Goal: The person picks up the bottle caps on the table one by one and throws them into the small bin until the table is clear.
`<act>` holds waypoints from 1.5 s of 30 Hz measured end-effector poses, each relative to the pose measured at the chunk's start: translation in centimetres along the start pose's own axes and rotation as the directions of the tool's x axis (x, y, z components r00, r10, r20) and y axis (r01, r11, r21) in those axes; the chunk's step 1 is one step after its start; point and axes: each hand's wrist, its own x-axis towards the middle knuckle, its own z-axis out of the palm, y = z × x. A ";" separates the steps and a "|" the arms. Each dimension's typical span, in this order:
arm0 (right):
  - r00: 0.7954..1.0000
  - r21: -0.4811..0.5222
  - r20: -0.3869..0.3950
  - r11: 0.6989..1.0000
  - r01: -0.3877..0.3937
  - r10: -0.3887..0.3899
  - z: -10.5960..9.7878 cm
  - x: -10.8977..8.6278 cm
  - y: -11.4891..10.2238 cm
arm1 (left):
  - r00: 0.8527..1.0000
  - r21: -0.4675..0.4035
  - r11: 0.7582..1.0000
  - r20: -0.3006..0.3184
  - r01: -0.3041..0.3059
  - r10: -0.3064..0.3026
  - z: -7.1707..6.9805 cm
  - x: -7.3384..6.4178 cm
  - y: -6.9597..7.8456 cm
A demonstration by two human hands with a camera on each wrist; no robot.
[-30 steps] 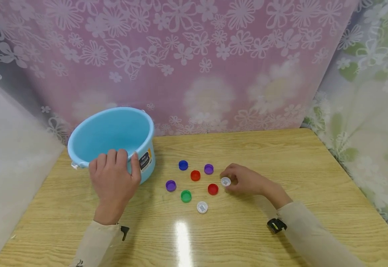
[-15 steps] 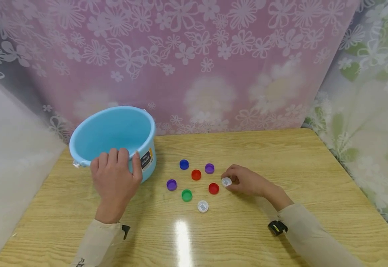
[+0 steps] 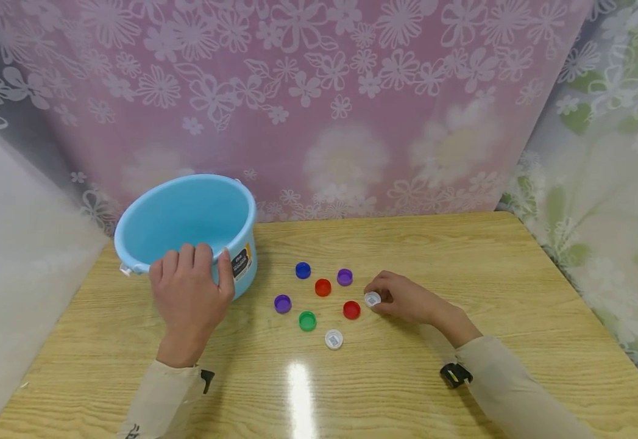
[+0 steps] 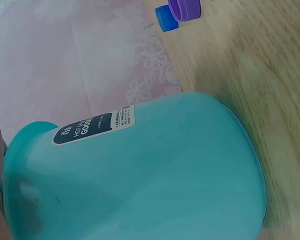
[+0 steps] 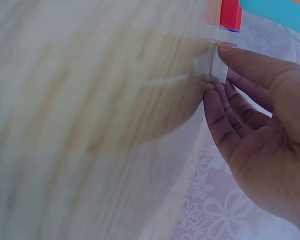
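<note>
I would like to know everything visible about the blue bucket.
The bucket is light blue, round, smooth-sided and apparently plastic, with a protruding rim. A dark label is stuck on its side; a white fitting sits at the rim. It stands mouth up on the wooden table, at the left. The left hand's grip holds its near rim.

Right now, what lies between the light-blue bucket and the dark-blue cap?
Only bare tabletop lies between the bucket and the dark-blue cap, as the head view shows.
</note>
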 end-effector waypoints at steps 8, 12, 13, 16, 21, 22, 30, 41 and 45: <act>1.000 0.005 -0.001 1.000 0.005 -0.005 0.0 -0.1 0.1 | 1.000 -0.006 1.000 -0.007 0.001 -0.001 0.0 0.1 0.1; 1.000 0.000 -0.001 1.000 0.002 -0.002 0.0 -0.1 0.0 | 1.000 -0.006 1.000 -0.009 0.002 -0.002 0.0 0.1 0.1; 1.000 0.001 -0.001 1.000 0.002 -0.002 0.0 -0.1 0.0 | 1.000 -0.006 1.000 -0.008 0.003 -0.003 0.0 0.1 0.1; 1.000 -0.003 -0.002 1.000 0.001 -0.001 0.0 -0.1 -0.1 | 1.000 -0.004 1.000 -0.003 0.003 -0.003 -0.1 0.1 0.1; 1.000 -0.026 0.011 1.000 0.013 -0.012 0.0 0.0 -0.4 | 1.000 0.000 1.000 0.000 0.007 -0.007 -0.1 0.1 0.0; 1.000 -0.032 0.015 0.999 0.013 -0.012 -0.1 0.0 -0.5 | 1.000 0.000 1.000 0.001 0.007 -0.007 -0.1 0.0 0.0; 0.999 -0.047 -0.033 0.999 0.009 -0.011 -1.0 0.3 -0.8 | 1.000 -0.003 1.000 -0.003 0.004 -0.004 -0.1 0.0 0.0; 0.995 0.040 -0.095 0.999 -0.018 0.022 -3.6 0.3 -1.0 | 1.000 0.003 1.000 -0.015 -0.008 0.008 0.0 0.2 0.0; 0.993 0.038 -0.117 0.999 -0.005 0.010 -4.5 0.6 -1.3 | 1.000 0.001 1.000 -0.022 -0.009 0.009 0.0 0.2 0.0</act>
